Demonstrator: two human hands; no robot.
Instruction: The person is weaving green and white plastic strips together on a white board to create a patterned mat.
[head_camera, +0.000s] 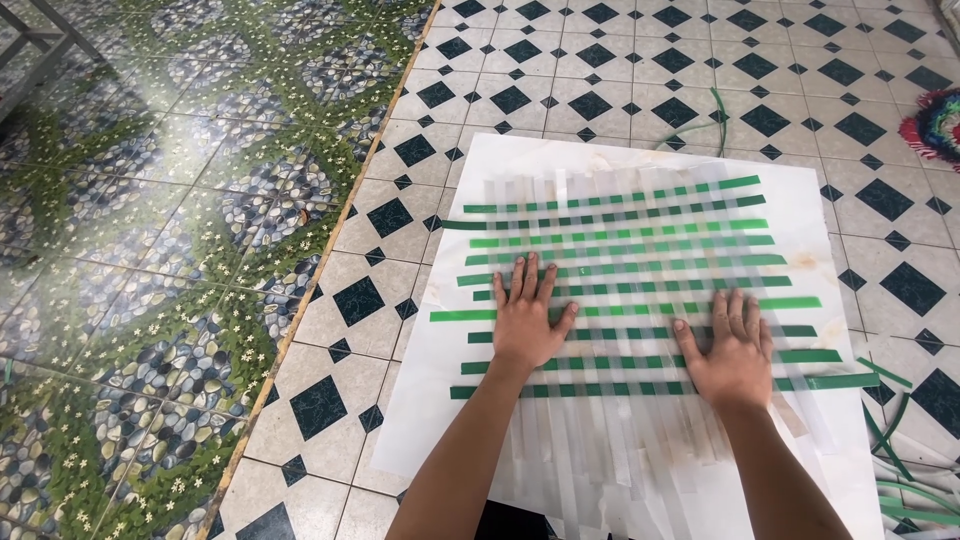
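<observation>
1. Weave (620, 270) of green and clear strips: lay flat on white board (480, 160) on tiled floor (600, 70).
2. Looked light, limp, slippery, easily shifted; best pressed flat, lifted by edges.
3. Left hand (525, 320), right hand (735, 355): spread open, palms down on weave, gripping nothing.
4. Loose strips (900, 470) lay right.

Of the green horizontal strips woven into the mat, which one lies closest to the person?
The bottom green plastic strip, running just below both flat hands, left hand and right hand; all other green strips lie farther up the mat.
</observation>
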